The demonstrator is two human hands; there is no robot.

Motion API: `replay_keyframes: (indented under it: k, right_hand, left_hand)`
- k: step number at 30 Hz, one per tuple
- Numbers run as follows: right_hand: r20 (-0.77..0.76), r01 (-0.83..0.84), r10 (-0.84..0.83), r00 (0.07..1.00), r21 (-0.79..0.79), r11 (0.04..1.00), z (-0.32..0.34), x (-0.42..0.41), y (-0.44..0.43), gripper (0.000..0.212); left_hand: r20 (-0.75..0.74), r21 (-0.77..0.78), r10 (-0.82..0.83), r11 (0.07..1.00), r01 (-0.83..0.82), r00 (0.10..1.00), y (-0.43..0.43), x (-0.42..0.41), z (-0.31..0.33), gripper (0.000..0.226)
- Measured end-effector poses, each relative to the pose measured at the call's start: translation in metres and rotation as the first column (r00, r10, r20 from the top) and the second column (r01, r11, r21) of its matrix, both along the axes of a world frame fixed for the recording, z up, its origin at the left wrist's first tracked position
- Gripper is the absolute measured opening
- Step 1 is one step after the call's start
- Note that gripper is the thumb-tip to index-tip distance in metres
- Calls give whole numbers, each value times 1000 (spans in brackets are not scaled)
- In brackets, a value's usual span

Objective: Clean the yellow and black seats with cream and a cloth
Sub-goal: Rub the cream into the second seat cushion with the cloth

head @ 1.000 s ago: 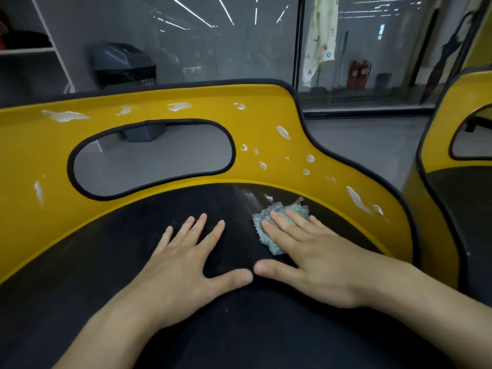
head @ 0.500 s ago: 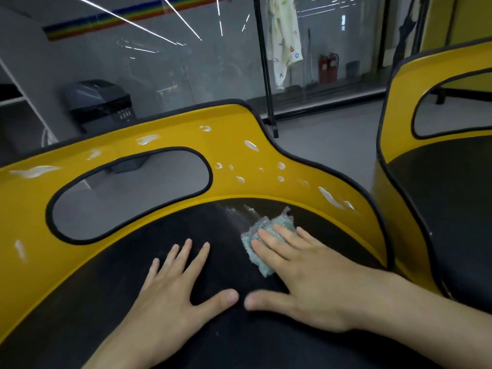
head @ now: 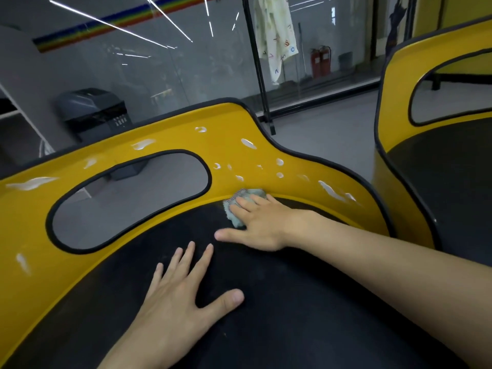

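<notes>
A yellow seat back [head: 239, 155] with a black-rimmed cut-out curves round a black seat cushion [head: 292, 302]. White cream blobs [head: 249, 143] dot the yellow back. A small light-blue cloth [head: 237, 218] lies where the cushion meets the yellow back. My right hand [head: 262, 225] presses flat on the cloth with straight fingers. My left hand [head: 183, 296] rests flat on the black cushion nearer to me, fingers spread, holding nothing.
A second yellow and black seat [head: 394, 107] stands close on the right, with a strip of grey floor between. Behind are a glass wall, a black post [head: 259, 67], a grey bin [head: 93, 110] and a white shelf at the far left.
My right hand has pushed the cloth away from me up to the edge of the yellow back. My left hand stayed flat on the cushion. The view has tilted up and to the right.
</notes>
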State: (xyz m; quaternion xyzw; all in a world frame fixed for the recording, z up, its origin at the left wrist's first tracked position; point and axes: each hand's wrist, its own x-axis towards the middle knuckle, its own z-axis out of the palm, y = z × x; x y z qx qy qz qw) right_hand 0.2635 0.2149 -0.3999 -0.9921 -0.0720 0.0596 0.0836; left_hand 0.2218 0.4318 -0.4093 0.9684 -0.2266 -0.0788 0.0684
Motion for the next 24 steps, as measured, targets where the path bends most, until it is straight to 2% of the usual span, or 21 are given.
replay_keyframes:
  k: [4,7,11,15,18,21,24]
  right_hand:
    - [-14,-44,44,999,26,999,-1,-92,-21,98]
    - [-49,-67,69,996,40,997,2,-121,-27,96]
    - [-70,-52,60,996,102,993,7,-89,-20,93]
    - [-24,-20,21,999,35,999,5,-7,-5,90]
    - [-17,3,-4,1000,-18,1000,2,25,3,91]
    - [-3,-1,1,1000,-7,1000,0,-2,-5,93]
    - [10,3,-3,1000,15,1000,1,-68,-23,98]
  left_hand:
    - [-9,-40,-6,999,5,1000,3,0,-3,113]
    - [-14,-35,-4,999,3,1000,3,-1,-1,112]
    - [-21,-8,17,1000,-17,1000,-2,-3,3,113]
    - [-9,32,29,999,-29,1000,-6,1,3,122]
    - [-13,38,25,999,-25,1000,-3,3,3,121]
    - [-29,21,17,1000,-16,999,0,2,2,116]
    - [-47,-29,9,1000,-10,999,3,-2,2,112]
